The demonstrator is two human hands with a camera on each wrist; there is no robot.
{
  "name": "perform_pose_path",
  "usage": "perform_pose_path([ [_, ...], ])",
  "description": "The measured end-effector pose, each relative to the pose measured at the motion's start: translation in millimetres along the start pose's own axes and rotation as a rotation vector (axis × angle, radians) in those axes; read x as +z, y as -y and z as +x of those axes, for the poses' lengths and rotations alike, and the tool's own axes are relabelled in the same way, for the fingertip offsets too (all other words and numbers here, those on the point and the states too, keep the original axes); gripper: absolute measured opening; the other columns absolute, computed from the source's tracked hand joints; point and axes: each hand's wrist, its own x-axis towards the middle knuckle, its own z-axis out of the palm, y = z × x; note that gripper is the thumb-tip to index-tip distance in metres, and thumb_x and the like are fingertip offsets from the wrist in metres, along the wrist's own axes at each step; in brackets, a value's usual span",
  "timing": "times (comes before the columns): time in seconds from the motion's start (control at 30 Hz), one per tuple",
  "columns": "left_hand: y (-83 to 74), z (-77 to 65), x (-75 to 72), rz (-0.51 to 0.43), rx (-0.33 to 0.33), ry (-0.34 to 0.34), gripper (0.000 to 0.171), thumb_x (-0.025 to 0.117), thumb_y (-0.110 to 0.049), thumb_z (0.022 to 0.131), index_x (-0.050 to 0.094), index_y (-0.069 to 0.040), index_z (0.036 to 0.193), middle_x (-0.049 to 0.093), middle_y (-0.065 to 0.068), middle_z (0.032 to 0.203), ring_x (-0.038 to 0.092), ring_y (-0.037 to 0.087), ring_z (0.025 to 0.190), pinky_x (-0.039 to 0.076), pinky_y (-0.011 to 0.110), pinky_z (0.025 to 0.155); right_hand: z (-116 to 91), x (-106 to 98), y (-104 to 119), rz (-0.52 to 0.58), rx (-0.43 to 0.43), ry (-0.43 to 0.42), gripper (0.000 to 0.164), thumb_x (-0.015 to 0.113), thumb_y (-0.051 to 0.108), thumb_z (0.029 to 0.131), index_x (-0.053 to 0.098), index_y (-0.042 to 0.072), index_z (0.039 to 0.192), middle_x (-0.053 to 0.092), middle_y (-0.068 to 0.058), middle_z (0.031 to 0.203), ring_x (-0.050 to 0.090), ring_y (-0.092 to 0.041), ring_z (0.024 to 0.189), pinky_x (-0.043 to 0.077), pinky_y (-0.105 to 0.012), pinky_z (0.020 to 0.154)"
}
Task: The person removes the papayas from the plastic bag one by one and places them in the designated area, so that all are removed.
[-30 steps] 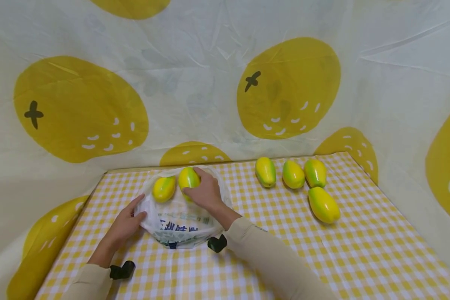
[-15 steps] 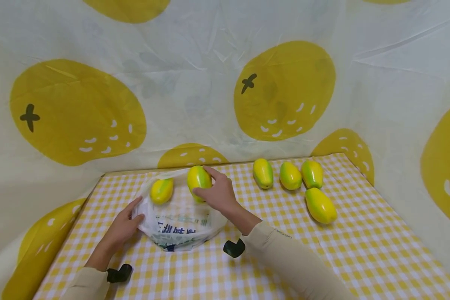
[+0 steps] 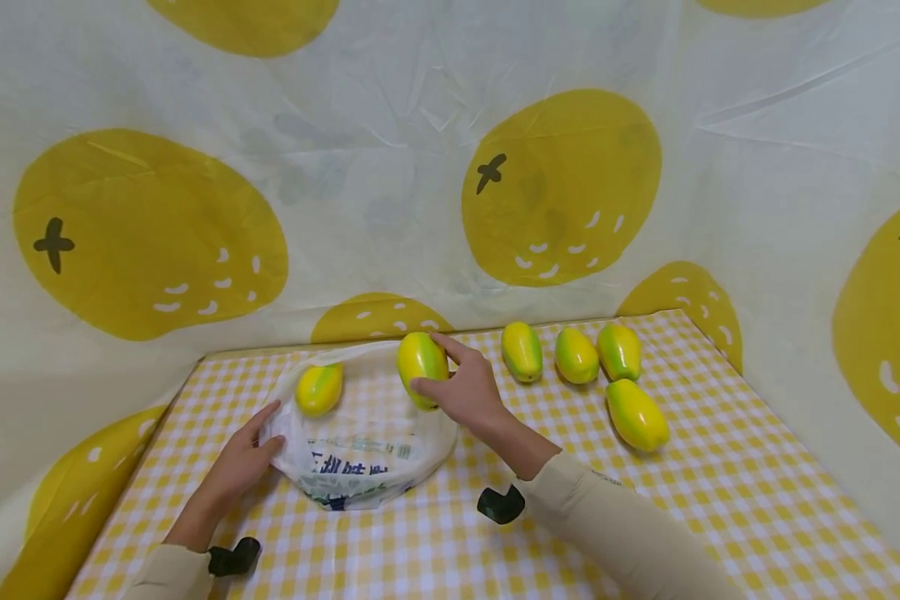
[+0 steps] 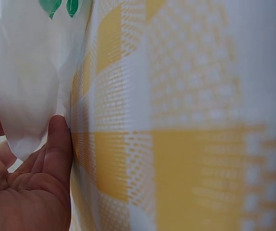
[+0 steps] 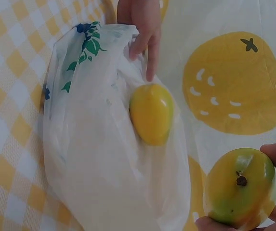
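My right hand (image 3: pixel 471 385) grips a yellow-green papaya (image 3: pixel 418 367) between thumb and fingers, above the right side of a white plastic bag (image 3: pixel 420 457). In the right wrist view the held papaya (image 5: pixel 241 185) shows its brown stem end. The bag has dark printed characters and green leaf shapes, and its mouth is spread wide. My left hand (image 3: pixel 246 450) holds the bag's left edge; in the left wrist view the white plastic (image 4: pixel 24 82) lies between thumb and fingers. A second papaya (image 3: pixel 319 389) lies in the bag's mouth on the left.
To the right on the yellow checked tablecloth (image 3: pixel 525 533) lie several more papayas: one papaya (image 3: pixel 522 352) at the left of the group, another papaya (image 3: pixel 637 415) nearest the front. A cloth backdrop (image 3: pixel 390 192) with big printed fruit rises behind the table.
My right hand has lifted the papaya and carried it rightward, away from the one in the bag. The left hand stays at the bag's edge.
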Motion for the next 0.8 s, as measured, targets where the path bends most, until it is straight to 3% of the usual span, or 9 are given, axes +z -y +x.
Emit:
perform_pose_path([
  [0.3,0.2,0.8,1.6,0.003,-0.018,-0.002,0.072,0.047,-0.019,0.108,0.01,-0.018,0.169,0.005,0.022,0.176,0.004,0.046,0.162,0.012,0.067,0.128,-6.9,-24.0,-7.9,-0.026,0.016,-0.031,0.076,0.082,0.018,0.086,0.051,0.019,0.155,0.052,-0.01,0.159,0.074,-0.035,0.105,0.063,-0.035,0.072],
  [0.57,3.6,1.5,2.5,0.007,-0.031,-0.004,0.072,0.048,-0.019,0.108,0.01,-0.019,0.17,0.005,0.021,0.176,0.005,0.046,0.162,0.013,0.067,0.127,-12.7,-47.4,-17.7,-0.054,0.037,-0.037,0.077,0.081,0.019,0.088,0.048,0.018,0.158,0.045,-0.011,0.164,0.072,-0.038,0.113,0.063,-0.036,0.078],
  [0.8,3.6,1.9,2.9,-0.016,-0.029,-0.006,0.072,0.048,-0.019,0.108,0.01,-0.02,0.17,0.005,0.021,0.176,0.007,0.046,0.162,0.014,0.066,0.128,-18.7,-63.6,-19.8,-0.129,0.059,-0.063,0.077,0.081,0.022,0.088,0.047,0.019,0.158,0.05,-0.012,0.16,0.07,-0.035,0.11,0.062,-0.033,0.077],
])
